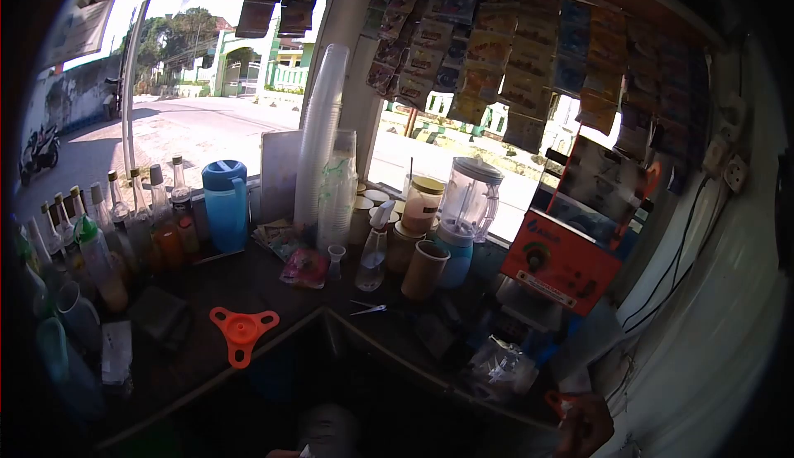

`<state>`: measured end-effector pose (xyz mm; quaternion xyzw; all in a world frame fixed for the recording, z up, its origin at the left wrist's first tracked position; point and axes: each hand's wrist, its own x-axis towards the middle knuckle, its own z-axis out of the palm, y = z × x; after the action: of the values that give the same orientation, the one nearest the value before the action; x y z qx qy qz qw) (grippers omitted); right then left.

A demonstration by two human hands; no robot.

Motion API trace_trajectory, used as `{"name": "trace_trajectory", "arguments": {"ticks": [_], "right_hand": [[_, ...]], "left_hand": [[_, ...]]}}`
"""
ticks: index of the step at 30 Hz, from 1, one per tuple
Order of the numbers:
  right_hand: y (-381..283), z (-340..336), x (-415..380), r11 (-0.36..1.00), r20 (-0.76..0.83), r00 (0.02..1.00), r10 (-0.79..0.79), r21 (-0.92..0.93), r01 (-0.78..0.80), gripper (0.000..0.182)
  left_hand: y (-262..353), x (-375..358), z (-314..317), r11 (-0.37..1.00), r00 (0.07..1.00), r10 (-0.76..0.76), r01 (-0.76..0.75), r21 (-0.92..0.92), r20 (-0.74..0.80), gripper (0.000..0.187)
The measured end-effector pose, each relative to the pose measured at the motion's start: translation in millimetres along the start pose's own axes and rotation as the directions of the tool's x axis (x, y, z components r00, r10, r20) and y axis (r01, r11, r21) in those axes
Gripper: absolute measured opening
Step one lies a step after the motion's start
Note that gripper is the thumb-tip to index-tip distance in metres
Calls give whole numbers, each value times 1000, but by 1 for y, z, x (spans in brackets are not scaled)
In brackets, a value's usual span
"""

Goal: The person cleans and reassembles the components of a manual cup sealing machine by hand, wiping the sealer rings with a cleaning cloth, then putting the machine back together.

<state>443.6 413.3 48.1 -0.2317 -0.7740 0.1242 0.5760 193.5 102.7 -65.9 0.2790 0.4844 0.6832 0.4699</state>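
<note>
At the lower right, my right hand (pixel 589 426) is in deep shade, its fingers curled. Beside those fingers shows an orange thing (pixel 559 402) with a pale part, too dark to name. Only a sliver of my left hand (pixel 283 454) enters at the bottom edge, next to a small white thing (pixel 307 451); its fingers are hidden. On the counter (pixel 194 367) lies an orange three-armed plastic piece (pixel 244 328) with a round hub. Small metal scissors or clippers (pixel 368 307) rest farther back. A crumpled clear plastic bag (pixel 502 363) sits above my right hand.
Several bottles (pixel 165 226) line the left, beside a blue pitcher (pixel 225 206). Tall stacked plastic cups (pixel 321 144), a spray bottle (pixel 372 260), jars and a blender (pixel 470 202) stand at the back. A red cup-sealing machine (pixel 562 260) stands right. Sachet strips (pixel 488 53) hang above.
</note>
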Motion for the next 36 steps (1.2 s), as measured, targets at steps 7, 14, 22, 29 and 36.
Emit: {"name": "trace_trajectory", "arguments": {"ticks": [7, 14, 22, 29, 36], "right_hand": [[45, 18, -17, 867, -140, 857, 496, 25, -498, 19], [88, 23, -20, 824, -118, 873, 474, -290, -486, 23], [59, 54, -44, 933, -170, 984, 44, -345, -101, 39], [-50, 119, -116, 921, 717, 638, -281, 388, -31, 45], [-46, 129, -122, 876, 732, 617, -291, 463, -136, 39]], "left_hand": [[-34, 15, 13, 1000, 908, 2, 8, 21, -419, 30], [-46, 39, 28, 998, 959, -31, 46, 47, -281, 46], [-51, 46, 43, 998, 935, -52, 64, 24, -352, 24], [-57, 53, 54, 998, 976, -61, 67, 21, -210, 29], [-55, 52, 51, 959, 915, -173, 73, -273, -365, 19]]}}
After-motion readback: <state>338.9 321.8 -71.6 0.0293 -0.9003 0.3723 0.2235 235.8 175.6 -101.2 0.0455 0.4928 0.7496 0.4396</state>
